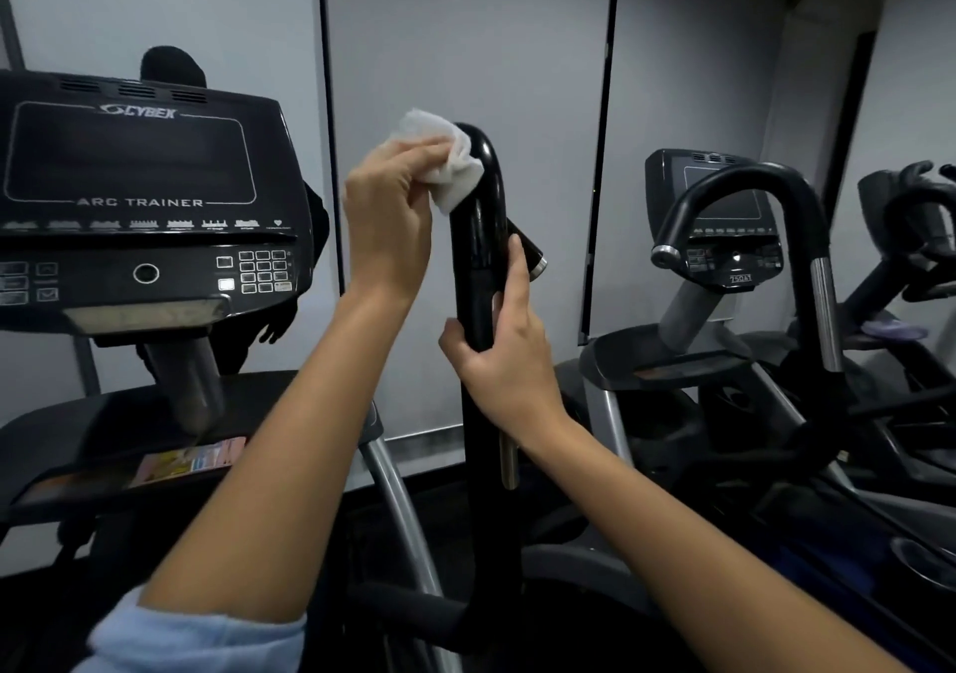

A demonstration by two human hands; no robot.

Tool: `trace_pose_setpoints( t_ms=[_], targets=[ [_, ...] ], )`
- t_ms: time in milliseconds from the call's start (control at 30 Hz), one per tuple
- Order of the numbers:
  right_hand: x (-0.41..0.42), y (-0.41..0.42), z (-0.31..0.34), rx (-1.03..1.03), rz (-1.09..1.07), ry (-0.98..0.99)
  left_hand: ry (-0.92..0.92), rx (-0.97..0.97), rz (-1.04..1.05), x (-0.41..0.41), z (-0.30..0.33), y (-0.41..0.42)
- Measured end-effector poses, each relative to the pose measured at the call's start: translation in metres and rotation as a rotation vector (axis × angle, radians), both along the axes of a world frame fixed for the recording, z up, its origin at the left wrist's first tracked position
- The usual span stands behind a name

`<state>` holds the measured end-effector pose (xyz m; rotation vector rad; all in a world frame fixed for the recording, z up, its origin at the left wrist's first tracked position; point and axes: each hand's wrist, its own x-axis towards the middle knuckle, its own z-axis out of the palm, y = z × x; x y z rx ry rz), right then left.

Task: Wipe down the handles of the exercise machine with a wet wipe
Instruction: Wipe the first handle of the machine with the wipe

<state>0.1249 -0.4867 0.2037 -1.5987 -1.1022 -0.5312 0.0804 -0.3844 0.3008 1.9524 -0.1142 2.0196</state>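
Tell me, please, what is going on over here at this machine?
A person is cleaning an exercise machine. The left hand presses a crumpled white wet wipe against the curved top of the black handle. The right hand grips the same handle lower down, as if to steady it. The wipe sits at the top bend, with the length below it uncovered. The machine's console stands to the left.

Console (139, 196) left of handle (478, 238); wipe (445, 160) on handle top; second machine (734, 269) right.
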Motion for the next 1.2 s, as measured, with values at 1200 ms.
trace_pose_setpoints(
  t_ms=[1200],
  targets=[
    [-0.007, -0.003, 0.003, 0.024, 0.008, 0.016, 0.141, -0.458, -0.193, 0.047, 0.008, 0.052]
  ],
)
